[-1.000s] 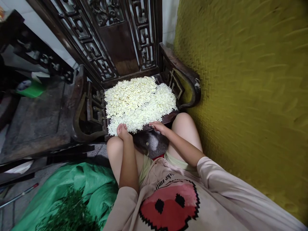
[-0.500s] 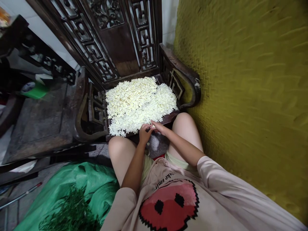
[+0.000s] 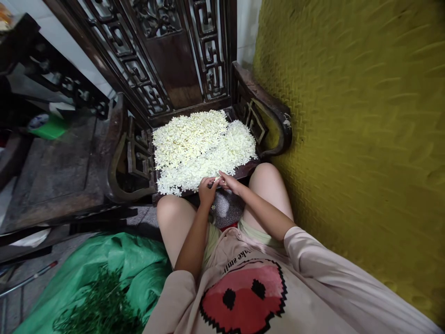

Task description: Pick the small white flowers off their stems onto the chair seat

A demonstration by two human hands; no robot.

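Note:
A thick layer of small white flowers (image 3: pixel 203 146) covers the seat of a dark carved wooden chair (image 3: pixel 264 111) in front of me. My left hand (image 3: pixel 207 189) and my right hand (image 3: pixel 228 182) meet at the seat's near edge, fingertips pinched together on one small white flower (image 3: pixel 217 179) between them. Both hands touch the front row of the flower pile. My bare knees sit on either side below the hands.
A yellow-green textured wall (image 3: pixel 347 139) stands close on the right. A green tarp (image 3: pixel 114 269) with a heap of green stems (image 3: pixel 100 306) lies on the floor at lower left. A dark wooden bench (image 3: pixel 55 176) with clutter fills the left side.
My left hand moved right from the pile's left front corner to meet my right hand; both now pinch a flower at the seat's edge.

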